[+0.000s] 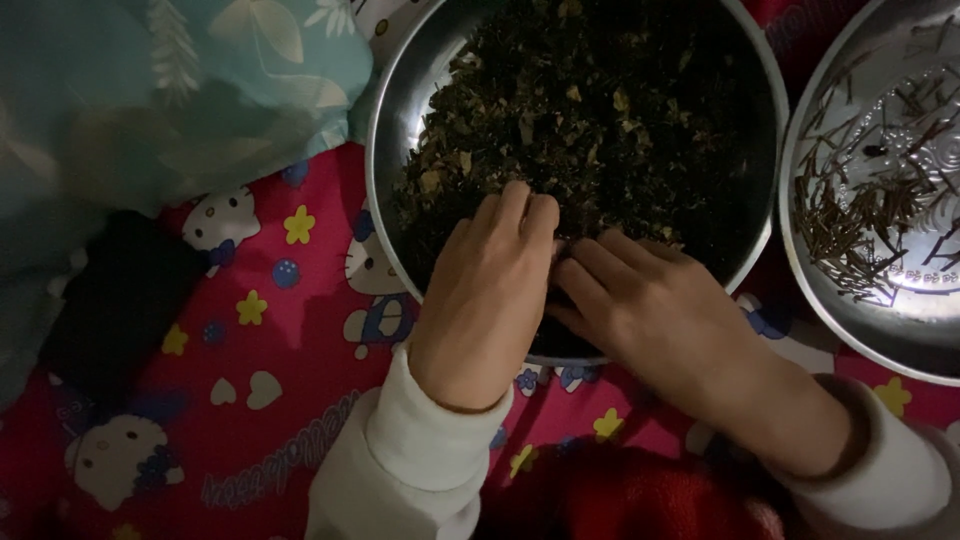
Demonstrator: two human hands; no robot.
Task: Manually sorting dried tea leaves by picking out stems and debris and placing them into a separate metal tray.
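Left hand and right hand, fingers curled, apparently pinch dried leaves in bowl.

- Single head-worn camera, looking steeply down — close over the metal bowl on the red patterned cloth.
- Forearms enter from the bottom edge.

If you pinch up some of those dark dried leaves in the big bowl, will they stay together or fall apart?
The dried leaves look like loose, crumbly flakes, so they would probably scatter and slip between the fingertips. They seem thin and light, likely easy to crush. The steel bowl looks smooth, so pushed leaves should slide along it.
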